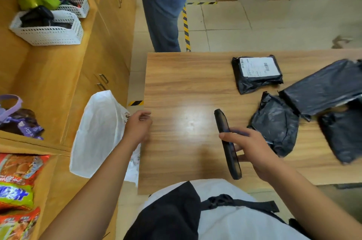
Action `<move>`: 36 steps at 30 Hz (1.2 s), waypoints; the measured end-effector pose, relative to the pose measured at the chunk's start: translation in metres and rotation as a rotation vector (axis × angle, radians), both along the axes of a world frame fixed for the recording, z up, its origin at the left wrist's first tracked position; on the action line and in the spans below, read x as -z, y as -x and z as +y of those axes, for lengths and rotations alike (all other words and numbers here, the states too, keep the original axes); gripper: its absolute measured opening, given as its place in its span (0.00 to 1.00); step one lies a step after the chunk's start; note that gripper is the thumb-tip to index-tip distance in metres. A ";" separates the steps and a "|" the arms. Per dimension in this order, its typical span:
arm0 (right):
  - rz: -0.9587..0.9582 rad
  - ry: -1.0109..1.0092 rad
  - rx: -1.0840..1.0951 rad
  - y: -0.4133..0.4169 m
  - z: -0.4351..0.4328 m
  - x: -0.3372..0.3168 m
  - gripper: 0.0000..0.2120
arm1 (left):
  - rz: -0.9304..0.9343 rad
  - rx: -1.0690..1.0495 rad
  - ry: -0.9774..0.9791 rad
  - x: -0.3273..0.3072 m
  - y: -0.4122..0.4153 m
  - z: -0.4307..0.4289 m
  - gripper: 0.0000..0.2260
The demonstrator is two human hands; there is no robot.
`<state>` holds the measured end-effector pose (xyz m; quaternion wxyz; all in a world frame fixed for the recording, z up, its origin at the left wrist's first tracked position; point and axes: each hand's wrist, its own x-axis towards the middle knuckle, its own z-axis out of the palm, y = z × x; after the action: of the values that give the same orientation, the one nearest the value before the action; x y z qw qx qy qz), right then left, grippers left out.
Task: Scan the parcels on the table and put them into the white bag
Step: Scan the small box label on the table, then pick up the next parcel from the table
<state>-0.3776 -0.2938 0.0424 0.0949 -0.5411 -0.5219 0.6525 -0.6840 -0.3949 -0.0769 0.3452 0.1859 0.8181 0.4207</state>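
Several black parcels lie on the right half of the wooden table (176, 86). One parcel (256, 73) shows a white shipping label on top. A crumpled parcel (276, 124) lies nearer me, and a long one (323, 88) lies across another at the right edge. My right hand (248, 147) grips a black handheld scanner (228, 143), edge-on above the table. The white bag (98, 134) hangs open off the table's left edge. My left hand (138, 126) hovers at the bag's rim by the table corner, fingers loosely curled, holding nothing that I can see.
A person in jeans (164, 8) stands beyond the table's far left corner. Wooden cabinets on the left carry two white baskets (49, 30), a purple item and snack packets (17, 190). Yellow-black tape marks the tiled floor.
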 end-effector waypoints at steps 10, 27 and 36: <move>0.068 0.003 0.425 -0.132 0.007 -0.005 0.13 | -0.145 0.534 0.089 -0.007 -0.180 0.133 0.09; 0.220 0.097 0.639 -0.276 0.034 0.020 0.11 | -0.699 -0.117 0.476 0.000 -0.307 0.165 0.12; 0.226 0.078 0.465 -0.301 0.061 0.024 0.12 | -0.869 -0.377 0.301 -0.006 -0.305 0.143 0.10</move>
<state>-0.0764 -0.2328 0.0185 0.2791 -0.5733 -0.3443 0.6891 -0.3785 -0.2521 -0.0710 0.5951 -0.2098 0.6696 0.3918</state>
